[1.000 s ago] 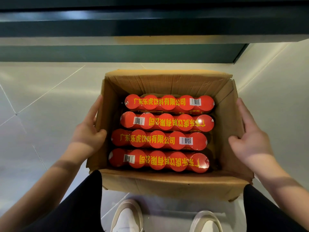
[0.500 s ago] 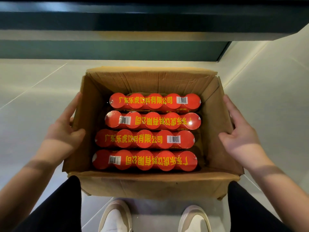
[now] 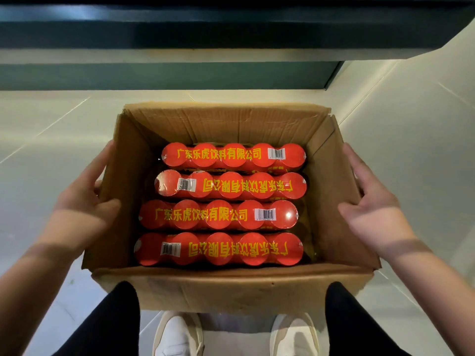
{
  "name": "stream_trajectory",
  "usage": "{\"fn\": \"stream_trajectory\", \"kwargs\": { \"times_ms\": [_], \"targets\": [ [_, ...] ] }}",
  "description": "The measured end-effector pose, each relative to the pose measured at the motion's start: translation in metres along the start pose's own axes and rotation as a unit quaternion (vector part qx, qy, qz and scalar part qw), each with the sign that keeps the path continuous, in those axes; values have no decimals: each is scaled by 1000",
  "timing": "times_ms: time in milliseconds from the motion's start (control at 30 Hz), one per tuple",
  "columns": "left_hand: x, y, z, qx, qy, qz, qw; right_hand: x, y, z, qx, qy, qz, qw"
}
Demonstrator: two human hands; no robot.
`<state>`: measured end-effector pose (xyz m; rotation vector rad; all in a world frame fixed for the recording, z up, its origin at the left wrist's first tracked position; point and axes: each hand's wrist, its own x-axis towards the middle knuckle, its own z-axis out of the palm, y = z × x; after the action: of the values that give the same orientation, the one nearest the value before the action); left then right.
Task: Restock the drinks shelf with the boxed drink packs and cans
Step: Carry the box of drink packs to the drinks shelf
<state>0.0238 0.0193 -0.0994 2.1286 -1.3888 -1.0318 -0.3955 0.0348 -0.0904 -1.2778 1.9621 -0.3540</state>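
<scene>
- Two pale shoes (image 3: 177,335) are standing on the tiled floor (image 3: 411,150), with dark trouser legs (image 3: 108,322) rising on either side.
- An open cardboard box (image 3: 231,286) is sitting just above them.
- The left hand (image 3: 84,199) is pressing flat against the box's left wall, thumb hooking over the rim.
- The right hand (image 3: 372,201) is gripping the right wall likewise.
- Four shrink-wrapped rows of red-topped cans (image 3: 223,214) are lying inside the box.
- A dark shelf edge (image 3: 205,29) is showing beyond.
</scene>
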Motion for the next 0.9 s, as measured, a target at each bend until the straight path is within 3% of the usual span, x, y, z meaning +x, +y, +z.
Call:
{"fn": "stream_trajectory", "kwargs": {
  "times_ms": [133, 367, 567, 900],
  "targets": [
    [-11, 18, -7, -25, 10, -26, 999, -5, -1, -18, 35, 1, -16, 999],
    [-40, 80, -47, 37, -15, -56, 998, -30, -28, -73, 40, -15, 7, 999],
    [-95, 162, -103, 46, 0, -46, 998, -94, -91, -157, 38, 11, -7, 999],
    [-188, 307, -199, 60, -35, -19, 997, -216, -171, -308, 3, 33, 85, 996]
  ]
}}
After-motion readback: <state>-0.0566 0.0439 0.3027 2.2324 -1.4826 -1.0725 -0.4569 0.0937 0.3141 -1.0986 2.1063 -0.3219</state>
